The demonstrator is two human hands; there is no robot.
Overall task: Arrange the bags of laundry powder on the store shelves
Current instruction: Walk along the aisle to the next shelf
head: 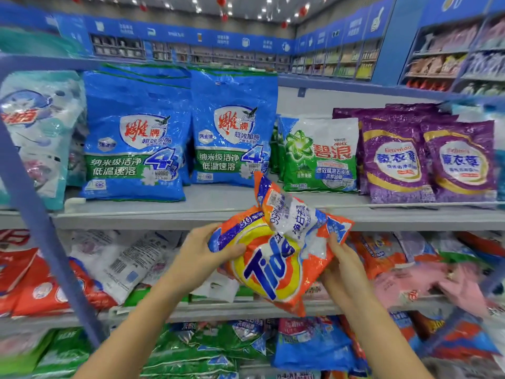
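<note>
I hold an orange and yellow Tide bag [276, 258] in both hands, in front of the edge of the upper shelf [218, 214]. The bag is crumpled and tilted, its top corner folded upward. My left hand [207, 250] grips its left edge with the thumb on the front. On the right, my right hand [341, 265] holds the bag's lower right side from beneath. Standing upright on the upper shelf are two large blue bags [134, 138], a green and white bag [319, 157] and two purple bags [429, 160].
A blue shelf upright [35, 214] slants down the left side. The middle shelf [246, 307] holds red, white, green, orange and pink bags lying in disorder. Green and blue bags fill the lowest shelf. Pale teal bags stand at far left. More store shelves line the background.
</note>
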